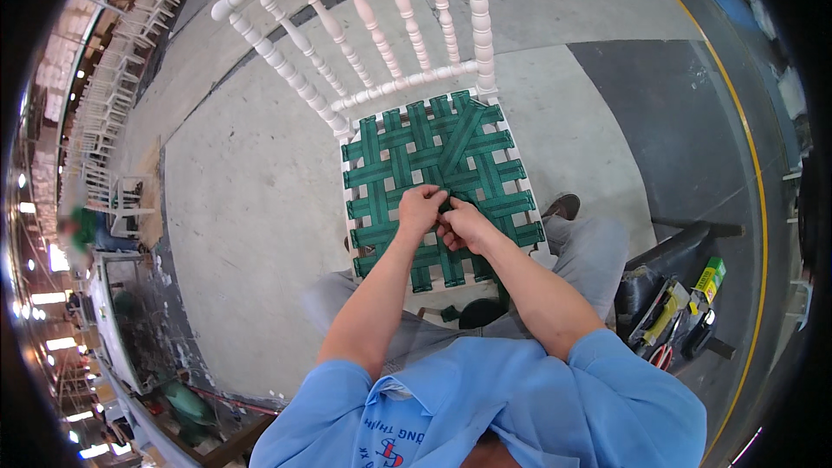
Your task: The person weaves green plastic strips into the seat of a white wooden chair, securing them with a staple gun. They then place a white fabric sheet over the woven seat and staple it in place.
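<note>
A white chair with a turned-spindle back [482,26] stands in front of me, its seat laced with woven green webbing straps [374,172]. Over the middle of the seat my left hand [421,210] pinches a piece of the green webbing. My right hand [464,227] is closed on the same piece, close beside the left, with its fingers curled. One loose strap [462,134] runs slantwise over the weave from the back right corner toward my hands. A dark green roll of webbing [479,313] hangs below the seat's front edge, near my lap.
On my right a black padded stool [640,288] carries a yellow-handled stapler [666,313], a green and yellow box [710,279] and red-handled scissors [661,356]. Rows of white chairs [130,43] line the far left. Another person in green [82,227] is at the left.
</note>
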The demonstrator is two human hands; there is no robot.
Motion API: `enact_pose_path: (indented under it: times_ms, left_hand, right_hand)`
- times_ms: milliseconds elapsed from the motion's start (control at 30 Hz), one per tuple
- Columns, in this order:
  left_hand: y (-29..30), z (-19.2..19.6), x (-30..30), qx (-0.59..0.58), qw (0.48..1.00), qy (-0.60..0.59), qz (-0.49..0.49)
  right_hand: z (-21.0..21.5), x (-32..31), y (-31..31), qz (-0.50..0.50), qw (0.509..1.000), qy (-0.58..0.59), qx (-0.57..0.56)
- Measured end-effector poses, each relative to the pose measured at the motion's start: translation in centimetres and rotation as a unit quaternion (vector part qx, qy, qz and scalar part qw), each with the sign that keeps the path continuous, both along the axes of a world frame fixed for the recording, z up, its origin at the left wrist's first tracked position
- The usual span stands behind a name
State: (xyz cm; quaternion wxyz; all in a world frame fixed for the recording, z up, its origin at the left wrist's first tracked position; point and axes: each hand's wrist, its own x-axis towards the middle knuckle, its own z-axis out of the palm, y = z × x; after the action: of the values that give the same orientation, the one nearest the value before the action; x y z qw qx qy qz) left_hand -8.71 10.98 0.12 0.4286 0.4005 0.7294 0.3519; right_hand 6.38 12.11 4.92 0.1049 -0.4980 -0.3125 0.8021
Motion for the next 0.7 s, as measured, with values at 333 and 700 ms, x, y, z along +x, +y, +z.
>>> enact_pose_path:
  times_ms: [333,700]
  left_hand:
    - [9.0,3.2,-4.4,-0.369,0.901,0.111,-0.198]
    - [9.4,3.1,-4.2,-0.326,0.935,0.015,-0.138]
  right_hand:
    - [-4.0,-3.9,4.3,-0.266,0.864,0.261,-0.339]
    - [-6.1,-2.9,5.4,-0.204,0.866,0.284,-0.358]
